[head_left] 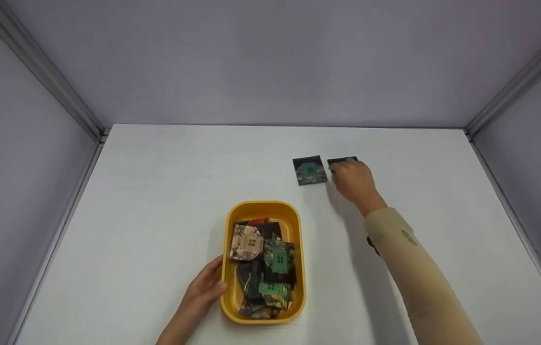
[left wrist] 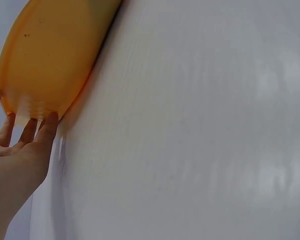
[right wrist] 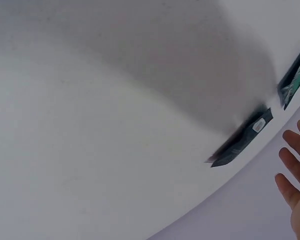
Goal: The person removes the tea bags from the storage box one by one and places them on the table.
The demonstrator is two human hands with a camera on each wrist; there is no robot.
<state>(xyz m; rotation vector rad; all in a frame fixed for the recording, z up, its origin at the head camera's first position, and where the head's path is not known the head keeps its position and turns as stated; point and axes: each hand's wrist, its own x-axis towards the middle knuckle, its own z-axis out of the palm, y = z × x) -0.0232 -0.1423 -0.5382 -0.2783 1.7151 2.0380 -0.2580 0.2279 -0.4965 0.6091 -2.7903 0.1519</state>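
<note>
Dark packet (head_left: 335,162): mostly hidden by the right hand (head_left: 354,179) from the head, with only an upper strip showing; steeply foreshortened from the right wrist, with a white sticker (right wrist: 259,125) too small to read.
Green-labelled packet (head_left: 310,170): whole from the head, cut off at the edge of the right wrist view.
Packet pile (head_left: 246,243): overlapped, with lower pieces largely buried and most print illegible.
Yellow tray (head_left: 303,268): cropped in the left wrist view; smooth, deep-walled, oblong with rounded corners.
Packet stock: thin, flat and squarish, dark and glossy in places, with green or tan panels.
White table (head_left: 155,201): smooth, faintly streaked, catching soft reflections.
Beige sleeve (head_left: 419,278): close-fitting, marked with small dark lettering, not readable.
Right hand: just over the dark packet, beside the green-labelled packet; spread, with fingers slightly bent and apart in the right wrist view; contact impossible to tell.
Left hand (head_left: 203,286): clasping the near left side of the yellow tray, thumb at the rim, fingertips against the outer wall; directly beside the packet pile inside.
</note>
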